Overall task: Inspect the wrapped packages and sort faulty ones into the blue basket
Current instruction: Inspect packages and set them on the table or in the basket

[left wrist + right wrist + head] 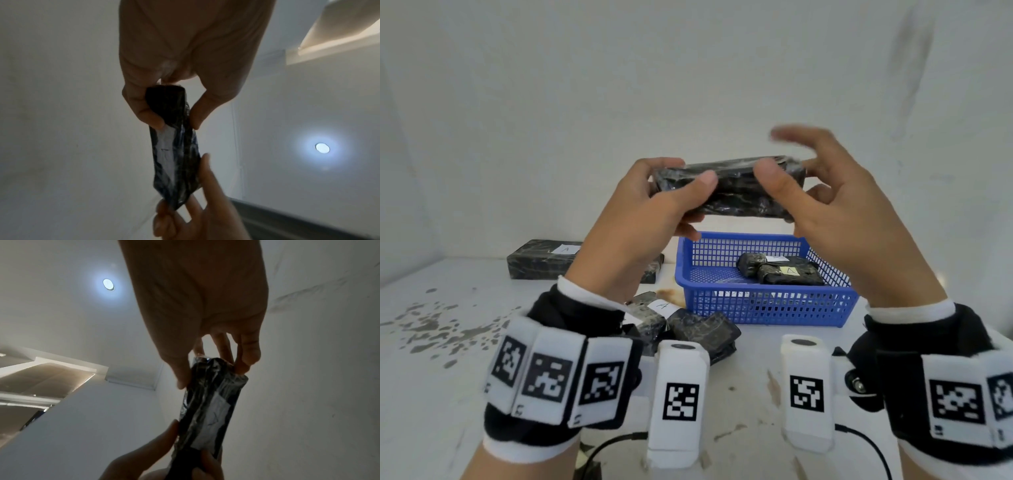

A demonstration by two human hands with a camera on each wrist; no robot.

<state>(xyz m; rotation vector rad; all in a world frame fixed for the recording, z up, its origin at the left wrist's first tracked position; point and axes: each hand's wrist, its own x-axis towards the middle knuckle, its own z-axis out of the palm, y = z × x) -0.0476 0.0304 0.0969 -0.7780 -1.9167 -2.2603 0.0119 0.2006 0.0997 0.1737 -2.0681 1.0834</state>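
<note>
A long black wrapped package (pixel 732 186) is held level in the air above the blue basket (pixel 763 305). My left hand (pixel 654 195) grips its left end, thumb in front and fingers behind. My right hand (pixel 808 185) pinches the right end between thumb and lower fingers, while its index finger lifts off, blurred. The left wrist view shows the package (pixel 174 146) end-on with a white label; the right wrist view shows the package (pixel 211 404) and its white label too. Two wrapped packages (pixel 777 270) lie in the basket.
A long package with an "A" label (pixel 544 258) lies at the back left of the white table (pixel 448 377). Several more packages (pixel 688 325) are piled in front of the basket, one labelled "A". Dark stains mark the table's left side. A cable runs along the front edge.
</note>
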